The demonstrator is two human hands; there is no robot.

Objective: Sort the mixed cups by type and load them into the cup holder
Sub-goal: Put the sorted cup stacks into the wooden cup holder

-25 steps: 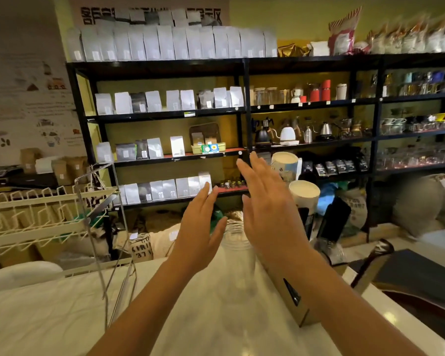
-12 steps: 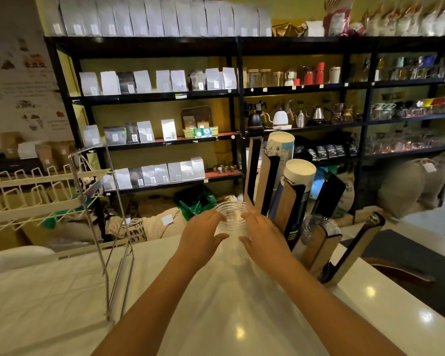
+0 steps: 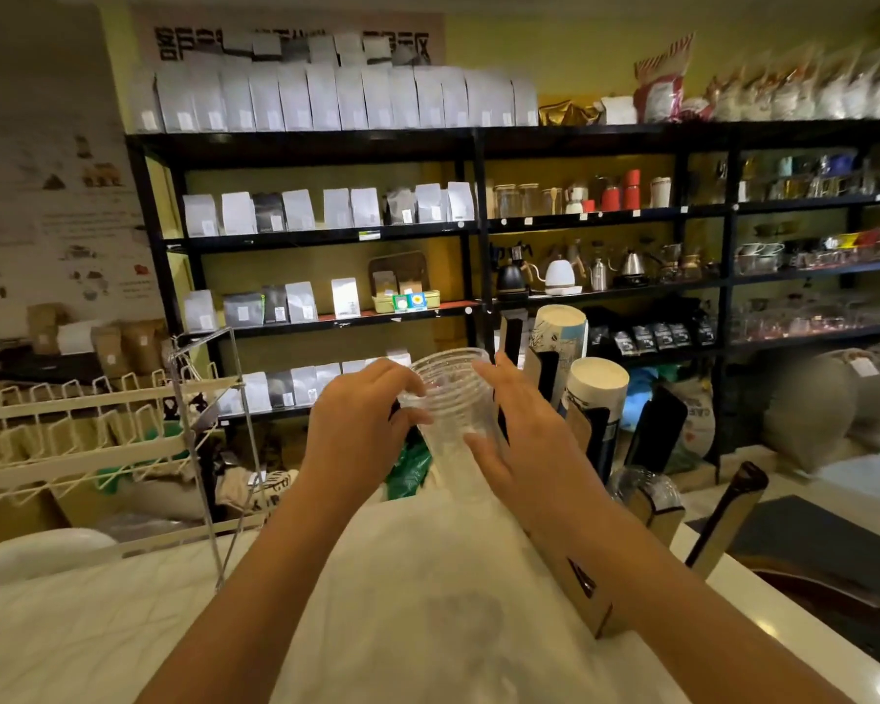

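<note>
Step in hand: a nested stack of clear plastic cups (image 3: pixel 450 393) is being gathered at the far edge of the white counter (image 3: pixel 72 627); by the look of it, the clear type is being pulled together before loading.
Left hand: the left hand (image 3: pixel 362 424) is curled round the stack's left side, fingers pressed on the ribbed rims.
Right hand: the right hand (image 3: pixel 524 429) is laid flat against the stack's right side, fingers fairly straight, thumb low on the cup wall; the stack is clamped between both palms.
Cup holder: the cup holder (image 3: pixel 646 439) stands just right of the hands, its dark slanted dividers already carrying two columns of white paper cups (image 3: pixel 593 388); more clear cups (image 3: pixel 643 487) are seen in a lower slot.
Next move: the stack would probably need to be swung right and slid into a free slot, kept squeezed so the nested cups are not splayed.
Risk: thin clear walls may be crushed or slipped apart if the grip is uneven.
Change noted: half a second ago the stack was held lower, its mouth facing the camera; now it has been raised and more rims are exposed.
Wire rack: the wire rack (image 3: pixel 97 424) at left is untouched.
</note>
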